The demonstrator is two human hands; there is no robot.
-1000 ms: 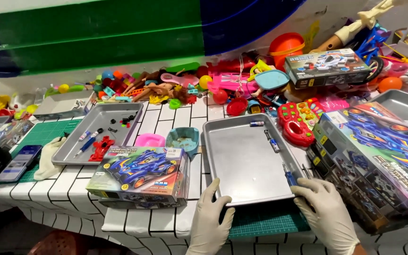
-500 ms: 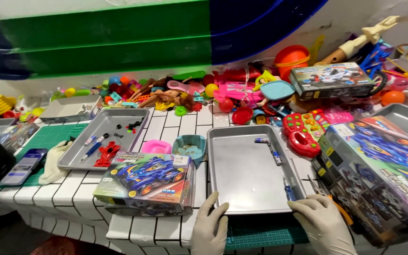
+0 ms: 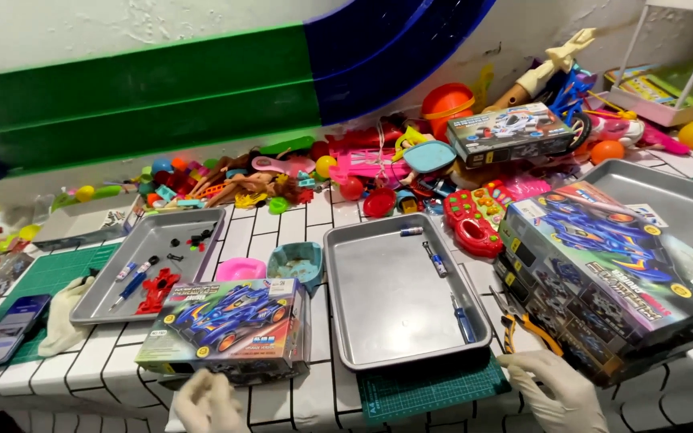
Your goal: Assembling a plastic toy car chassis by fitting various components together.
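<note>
Both my hands wear white gloves. My left hand (image 3: 206, 402) hovers at the table's front edge, just below a toy race car box (image 3: 230, 329), fingers loosely curled with nothing in them. My right hand (image 3: 555, 389) rests on the tiles beside the front right corner of a metal tray (image 3: 395, 289) and near orange-handled pliers (image 3: 527, 329). The tray holds a blue screwdriver (image 3: 463, 319) and two small tools (image 3: 435, 258). A stack of large race car boxes (image 3: 611, 273) sits right of my right hand.
A second metal tray (image 3: 150, 261) at left holds red car parts and pens. A pink dish (image 3: 241, 270) and teal bowl (image 3: 296, 262) sit between the trays. A pile of colourful toys (image 3: 346, 172) lines the wall. Green cutting mats, a phone (image 3: 8, 330) and a third tray (image 3: 667, 200) flank.
Both hands have let go of the middle tray's front edge and drawn back toward me. The left hand moved left, below the small car box.
</note>
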